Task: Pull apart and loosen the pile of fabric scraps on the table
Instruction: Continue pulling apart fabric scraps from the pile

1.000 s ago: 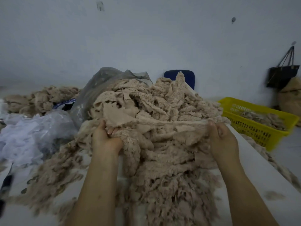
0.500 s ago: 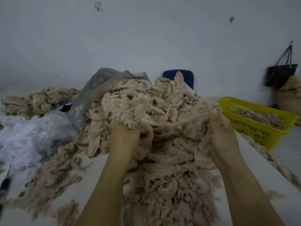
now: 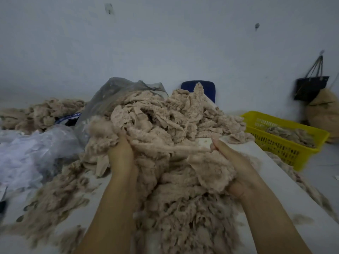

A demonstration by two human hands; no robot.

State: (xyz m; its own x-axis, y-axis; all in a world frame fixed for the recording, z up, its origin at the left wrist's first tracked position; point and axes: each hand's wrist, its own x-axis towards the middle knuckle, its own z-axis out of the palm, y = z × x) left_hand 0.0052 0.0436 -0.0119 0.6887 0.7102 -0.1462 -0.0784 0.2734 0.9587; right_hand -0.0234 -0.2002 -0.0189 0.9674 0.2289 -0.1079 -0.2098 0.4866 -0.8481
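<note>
While both hands dig into the pile (image 3: 183, 116) of tan scraps, a thin strip (image 3: 183, 148) stretches tight between them. The pile sits in the middle of the white table (image 3: 275, 180). It is tall at the back and spreads low and fluffy toward the near edge.

The left hand (image 3: 120, 154) is pushed into the left side of the pile, with its back facing up. Its fingers are sunk in the scraps and seem to curl round a bunch, but I cannot see the tips. The right hand (image 3: 236, 167) is on the right side and holds a soft clump (image 3: 211, 169). Its thumb lies on top and pinches the end of the strip. Its other fingers hide under the clump, so I cannot tell how they lie.

A grey bag (image 3: 113, 92) leans on the back of the pile. White plastic (image 3: 36, 149) lies to the left, and a second tan heap (image 3: 45, 110) sits behind it. A blue chair (image 3: 209, 88) peeks over the top of the pile. Right of the table is a yellow basket (image 3: 286, 143) with a few scraps inside. A black bag (image 3: 310, 87) hangs on the wall (image 3: 165, 43), and a tan sack (image 3: 324, 110) sits just below it.
</note>
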